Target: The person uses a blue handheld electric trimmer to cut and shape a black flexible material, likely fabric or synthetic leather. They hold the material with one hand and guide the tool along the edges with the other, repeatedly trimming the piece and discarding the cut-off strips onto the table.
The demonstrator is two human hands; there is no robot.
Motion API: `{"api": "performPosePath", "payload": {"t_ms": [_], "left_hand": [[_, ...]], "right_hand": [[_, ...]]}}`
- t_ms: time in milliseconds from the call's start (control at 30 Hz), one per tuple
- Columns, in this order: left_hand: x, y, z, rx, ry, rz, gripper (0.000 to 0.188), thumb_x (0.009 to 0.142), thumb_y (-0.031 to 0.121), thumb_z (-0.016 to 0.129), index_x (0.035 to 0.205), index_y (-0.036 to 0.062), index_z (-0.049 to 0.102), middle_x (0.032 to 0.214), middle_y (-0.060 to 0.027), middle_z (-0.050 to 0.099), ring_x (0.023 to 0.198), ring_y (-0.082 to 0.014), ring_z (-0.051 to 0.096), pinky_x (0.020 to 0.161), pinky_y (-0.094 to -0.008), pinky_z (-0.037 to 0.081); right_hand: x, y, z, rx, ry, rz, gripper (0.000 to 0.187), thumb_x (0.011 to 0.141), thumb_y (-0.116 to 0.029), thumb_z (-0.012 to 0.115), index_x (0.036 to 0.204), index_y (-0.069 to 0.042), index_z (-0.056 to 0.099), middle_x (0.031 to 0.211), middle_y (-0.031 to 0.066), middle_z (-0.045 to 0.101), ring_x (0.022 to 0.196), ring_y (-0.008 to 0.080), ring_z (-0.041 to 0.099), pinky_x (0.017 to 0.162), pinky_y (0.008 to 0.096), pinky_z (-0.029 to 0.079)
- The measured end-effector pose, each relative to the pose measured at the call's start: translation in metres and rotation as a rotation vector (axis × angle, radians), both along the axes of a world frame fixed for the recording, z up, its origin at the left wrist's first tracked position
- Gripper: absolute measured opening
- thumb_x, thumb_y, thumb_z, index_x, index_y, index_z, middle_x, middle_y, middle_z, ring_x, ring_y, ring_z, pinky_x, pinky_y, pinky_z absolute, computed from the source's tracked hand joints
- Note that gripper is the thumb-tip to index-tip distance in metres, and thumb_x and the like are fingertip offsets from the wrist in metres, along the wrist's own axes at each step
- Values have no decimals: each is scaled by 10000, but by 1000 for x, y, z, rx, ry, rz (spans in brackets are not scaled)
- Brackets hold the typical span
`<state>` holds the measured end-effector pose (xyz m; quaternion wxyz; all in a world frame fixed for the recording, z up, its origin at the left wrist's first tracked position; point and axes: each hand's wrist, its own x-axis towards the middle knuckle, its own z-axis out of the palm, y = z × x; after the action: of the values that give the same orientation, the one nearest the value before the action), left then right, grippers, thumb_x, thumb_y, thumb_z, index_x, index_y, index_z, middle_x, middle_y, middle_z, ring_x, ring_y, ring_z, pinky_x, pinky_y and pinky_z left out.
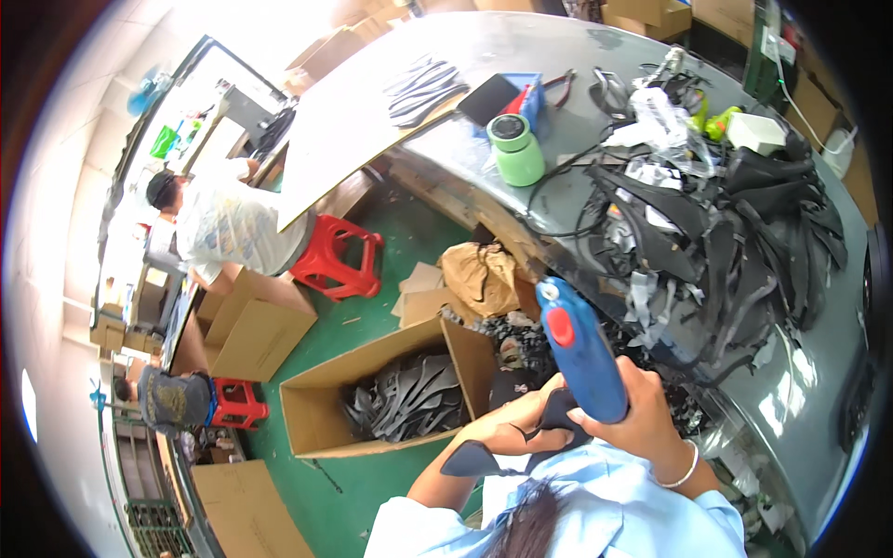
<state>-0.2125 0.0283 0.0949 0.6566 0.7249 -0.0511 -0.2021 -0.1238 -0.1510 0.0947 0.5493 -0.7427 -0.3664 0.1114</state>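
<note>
My right hand, with a white bracelet at the wrist, is closed round a blue handheld tool with a red button and a small round pale tip. The tool tilts up and away from me. Just left of it, my left hand is closed on a thin, curved dark piece, whose ends stick out past the fingers. The two hands are close together in front of my light blue clothing. Beyond my left hand stands an open cardboard box with several similar dark pieces inside.
The grey table at right bears a heap of dark pieces, a green bottle, pliers and a stack of grey pieces. A brown paper bag lies below. Two people sit at left on red stools.
</note>
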Motion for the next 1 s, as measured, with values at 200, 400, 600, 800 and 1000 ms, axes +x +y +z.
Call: {"api": "performPosePath", "payload": {"t_ms": [200,400,600,800,1000], "left_hand": [[-15,-4,-74,-879,275,196,574,901,356,570,1306,-11,396,1115,-83,548,978,-137,549,835,-290,452],[3,-52,-61,-545,-204,489,941,708,593,690,1370,12,357,1304,-111,422,1220,-179,385,976,-334,350],[8,-42,-33,-868,-208,1077,331,906,317,524,1134,81,488,1062,-70,563,1014,-196,549,916,-354,424],[5,-25,-20,-834,-527,1224,304,901,322,532,1091,90,477,989,-45,567,950,-155,559,877,-305,431],[0,-22,-28,-727,-608,1236,312,911,347,497,1092,96,459,968,-57,550,958,-170,552,872,-312,431]], "right_hand": [[20,-13,5,65,492,-172,355,691,-130,739,980,-22,563,758,30,603,722,100,588,654,273,475],[16,-4,-8,252,582,-312,369,692,-135,765,967,-14,551,720,18,593,677,92,582,614,253,476],[6,-15,-32,-55,43,-206,498,616,-325,844,747,-37,459,607,112,552,533,283,574,519,343,456],[-15,-25,-29,-218,-351,-114,431,604,-296,827,719,-54,490,598,95,529,534,276,527,520,382,413],[-17,-21,-26,-148,-352,-41,403,613,-272,816,713,-53,493,567,90,526,487,271,518,500,378,408]]}}
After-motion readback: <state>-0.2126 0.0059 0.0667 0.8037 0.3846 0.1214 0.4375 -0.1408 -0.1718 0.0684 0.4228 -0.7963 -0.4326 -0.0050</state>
